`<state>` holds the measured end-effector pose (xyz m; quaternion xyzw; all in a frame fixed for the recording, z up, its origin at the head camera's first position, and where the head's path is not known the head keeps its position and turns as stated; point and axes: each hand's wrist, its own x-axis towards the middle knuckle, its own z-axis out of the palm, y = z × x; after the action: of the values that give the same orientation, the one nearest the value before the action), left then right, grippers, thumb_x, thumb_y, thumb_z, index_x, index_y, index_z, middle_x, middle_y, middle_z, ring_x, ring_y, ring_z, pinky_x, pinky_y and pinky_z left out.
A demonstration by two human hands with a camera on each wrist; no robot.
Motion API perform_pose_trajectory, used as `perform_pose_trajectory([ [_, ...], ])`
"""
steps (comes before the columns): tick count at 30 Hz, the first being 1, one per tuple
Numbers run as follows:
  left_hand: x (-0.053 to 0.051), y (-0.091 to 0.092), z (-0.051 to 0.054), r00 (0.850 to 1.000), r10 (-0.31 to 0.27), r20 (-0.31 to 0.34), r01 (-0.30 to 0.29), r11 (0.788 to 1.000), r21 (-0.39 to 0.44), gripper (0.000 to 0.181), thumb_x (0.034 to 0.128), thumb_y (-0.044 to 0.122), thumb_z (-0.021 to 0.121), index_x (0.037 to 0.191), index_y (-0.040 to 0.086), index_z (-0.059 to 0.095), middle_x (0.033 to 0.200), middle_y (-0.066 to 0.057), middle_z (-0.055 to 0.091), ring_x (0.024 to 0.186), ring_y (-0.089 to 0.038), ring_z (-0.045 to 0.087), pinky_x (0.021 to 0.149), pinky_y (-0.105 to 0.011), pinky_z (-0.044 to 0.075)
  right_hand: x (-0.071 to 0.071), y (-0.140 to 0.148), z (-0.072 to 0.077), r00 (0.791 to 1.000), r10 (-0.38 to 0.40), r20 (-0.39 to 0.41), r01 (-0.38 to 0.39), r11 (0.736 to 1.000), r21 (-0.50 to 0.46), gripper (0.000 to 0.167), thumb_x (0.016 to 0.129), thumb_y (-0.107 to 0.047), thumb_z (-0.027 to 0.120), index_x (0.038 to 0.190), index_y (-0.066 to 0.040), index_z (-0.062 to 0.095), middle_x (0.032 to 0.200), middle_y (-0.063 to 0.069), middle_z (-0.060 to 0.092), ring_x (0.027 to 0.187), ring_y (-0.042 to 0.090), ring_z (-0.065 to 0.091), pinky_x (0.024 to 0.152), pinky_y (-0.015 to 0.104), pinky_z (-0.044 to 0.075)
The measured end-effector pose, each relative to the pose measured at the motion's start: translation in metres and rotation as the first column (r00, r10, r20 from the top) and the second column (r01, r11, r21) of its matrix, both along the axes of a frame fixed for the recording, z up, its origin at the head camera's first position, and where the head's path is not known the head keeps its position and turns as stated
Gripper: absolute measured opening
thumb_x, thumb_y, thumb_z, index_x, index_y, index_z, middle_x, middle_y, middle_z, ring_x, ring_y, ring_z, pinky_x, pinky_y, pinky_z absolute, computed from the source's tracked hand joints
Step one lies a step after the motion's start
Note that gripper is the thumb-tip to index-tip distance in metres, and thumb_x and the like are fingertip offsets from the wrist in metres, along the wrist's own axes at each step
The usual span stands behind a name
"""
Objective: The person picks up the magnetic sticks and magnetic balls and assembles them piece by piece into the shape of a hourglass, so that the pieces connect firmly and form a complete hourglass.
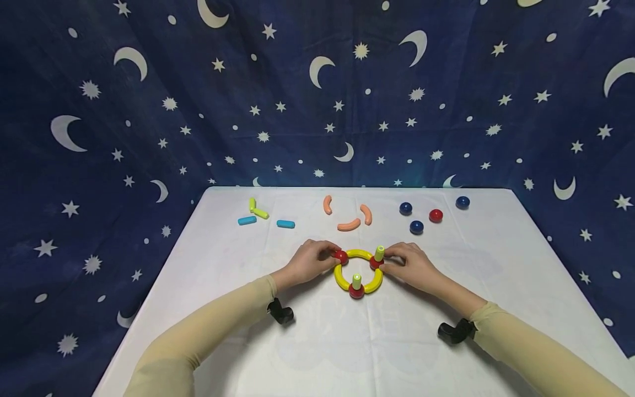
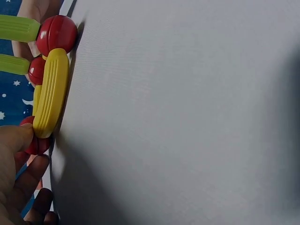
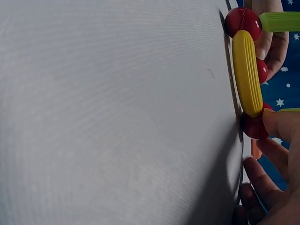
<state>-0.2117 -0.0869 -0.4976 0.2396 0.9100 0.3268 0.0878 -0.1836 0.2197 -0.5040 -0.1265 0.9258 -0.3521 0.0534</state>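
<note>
My left hand [image 1: 313, 260] pinches the left red ball [image 1: 342, 257] of the yellow ring [image 1: 341, 278] between thumb and fingers, while my right hand [image 1: 414, 268] has its thumb and fingers narrowed on the right red ball [image 1: 376, 263], just below the green stick [image 1: 379, 253] that stands up from it. The ring rests on the white table [image 1: 322, 342] between my fingertips; its front red ball [image 1: 356, 292], with a second green stick [image 1: 356, 280] upright in it, sits nearer me, apart from both hands, and three orange pieces [image 1: 349, 225] lie beyond the ring
</note>
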Motion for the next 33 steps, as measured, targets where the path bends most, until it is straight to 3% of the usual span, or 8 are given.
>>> perform_pose_trajectory([
  [3, -0.003, -0.003, 0.003, 1.0, -0.017, -0.017, 0.017, 1.0, -0.001, 0.034, 0.0975, 0.032, 0.072, 0.128, 0.018, 0.071, 0.114, 0.008, 0.071, 0.107, -0.016, 0.055, 0.096, -0.037, 0.042, -0.001, 0.0, -0.002, 1.0, -0.004, 0.004, 0.004, 1.0, -0.005, 0.037, 0.09, -0.038, 0.079, 0.118, -0.014, 0.075, 0.118, 0.001, 0.069, 0.116, 0.027, 0.052, 0.097, 0.05, 0.04],
  [7, -0.012, -0.015, 0.015, 0.999, 0.002, -0.05, -0.003, 1.0, -0.003, 0.036, 0.0978, 0.03, 0.072, 0.131, 0.016, 0.07, 0.124, 0.003, 0.071, 0.115, -0.02, 0.056, 0.1, -0.04, 0.042, -0.001, 0.001, -0.003, 1.0, -0.01, 0.011, 0.01, 1.0, 0.002, 0.036, 0.09, -0.039, 0.08, 0.117, -0.016, 0.076, 0.118, 0.0, 0.068, 0.115, 0.025, 0.052, 0.095, 0.047, 0.04],
  [12, -0.038, -0.049, 0.032, 0.986, 0.103, -0.131, -0.106, 0.994, -0.019, 0.035, 0.0989, 0.025, 0.069, 0.132, 0.016, 0.07, 0.132, -0.001, 0.067, 0.125, -0.028, 0.054, 0.107, -0.046, 0.039, -0.001, 0.002, -0.002, 1.0, -0.014, 0.024, 0.014, 1.0, 0.018, 0.038, 0.09, -0.041, 0.079, 0.118, -0.015, 0.075, 0.119, 0.001, 0.067, 0.116, 0.027, 0.05, 0.095, 0.049, 0.041],
  [15, -0.053, -0.077, 0.039, 0.974, 0.181, -0.135, -0.188, 0.982, -0.035, 0.037, 0.1, 0.024, 0.067, 0.136, 0.015, 0.067, 0.135, -0.005, 0.065, 0.128, -0.033, 0.05, 0.11, -0.051, 0.036, -0.002, 0.003, -0.001, 0.999, -0.012, 0.035, 0.011, 1.0, 0.029, 0.039, 0.09, -0.042, 0.078, 0.118, -0.015, 0.075, 0.12, 0.002, 0.066, 0.118, 0.028, 0.05, 0.096, 0.05, 0.041],
  [19, -0.071, -0.113, 0.044, 0.95, 0.282, -0.132, -0.295, 0.95, -0.099, 0.04, 0.1009, 0.025, 0.065, 0.139, 0.013, 0.063, 0.139, -0.01, 0.062, 0.131, -0.039, 0.044, 0.112, -0.055, 0.029, -0.002, 0.003, 0.0, 0.999, -0.015, 0.052, 0.013, 0.999, 0.033, 0.041, 0.09, -0.044, 0.078, 0.119, -0.015, 0.075, 0.122, 0.003, 0.065, 0.119, 0.03, 0.049, 0.097, 0.053, 0.043],
  [22, -0.081, -0.132, 0.045, 0.933, 0.325, -0.158, -0.349, 0.922, -0.166, 0.041, 0.1002, 0.024, 0.065, 0.14, 0.012, 0.063, 0.142, -0.013, 0.059, 0.132, -0.042, 0.042, 0.112, -0.056, 0.027, -0.001, 0.004, 0.0, 0.998, -0.019, 0.055, 0.017, 0.999, 0.027, 0.041, 0.09, -0.044, 0.078, 0.119, -0.014, 0.075, 0.122, 0.003, 0.065, 0.12, 0.03, 0.048, 0.098, 0.054, 0.043],
  [26, -0.089, -0.145, 0.044, 0.928, 0.314, -0.199, -0.36, 0.892, -0.273, 0.041, 0.0997, 0.021, 0.065, 0.139, 0.011, 0.064, 0.146, -0.015, 0.056, 0.137, -0.044, 0.038, 0.113, -0.059, 0.026, 0.0, 0.004, 0.0, 0.999, -0.012, 0.047, 0.012, 1.0, 0.014, 0.039, 0.09, -0.042, 0.078, 0.118, -0.015, 0.075, 0.122, 0.002, 0.065, 0.121, 0.03, 0.048, 0.099, 0.054, 0.041],
  [33, -0.097, -0.149, 0.037, 0.923, 0.29, -0.251, -0.373, 0.834, -0.407, 0.037, 0.0966, 0.015, 0.067, 0.133, 0.011, 0.068, 0.141, -0.013, 0.06, 0.136, -0.042, 0.039, 0.111, -0.056, 0.03, 0.0, 0.0, -0.002, 0.999, -0.001, 0.035, 0.002, 1.0, -0.002, 0.038, 0.09, -0.042, 0.078, 0.118, -0.015, 0.075, 0.122, 0.002, 0.065, 0.12, 0.029, 0.048, 0.098, 0.053, 0.041],
])
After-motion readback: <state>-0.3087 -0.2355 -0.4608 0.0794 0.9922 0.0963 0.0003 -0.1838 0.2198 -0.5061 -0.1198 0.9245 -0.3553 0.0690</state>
